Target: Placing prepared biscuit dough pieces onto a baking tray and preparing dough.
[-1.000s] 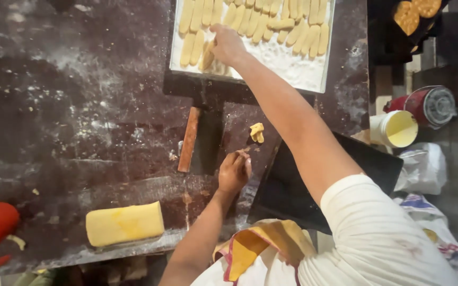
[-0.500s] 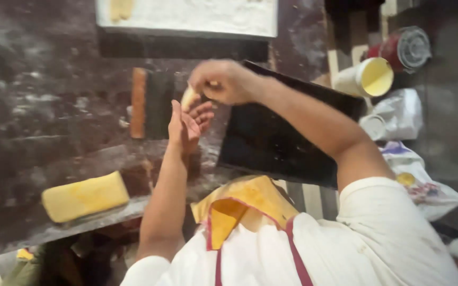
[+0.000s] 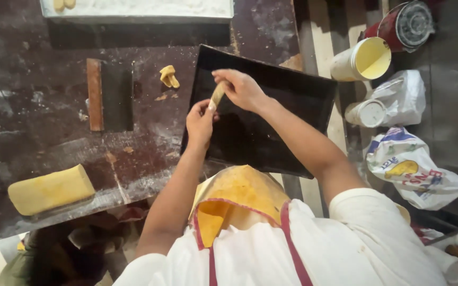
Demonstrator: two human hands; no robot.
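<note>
A pale, soft dough strip is pinched between both hands: the right hand grips its upper end, the left hand its lower end. The strip is held above a black, glossy rectangular tray, set askew at the table's edge. At 9 o'clock from the hands, a flat scraper with a wooden handle is seen; at 11 o'clock, a small folded dough scrap. A smooth yellow dough block lies at 8 o'clock. The table is dark, worn, flour-dusted. At 12 o'clock, a floured white tray is noted. At 3 o'clock, a cream cup, a red tin and crumpled plastic bags, white with yellow and blue print, are recorded.
</note>
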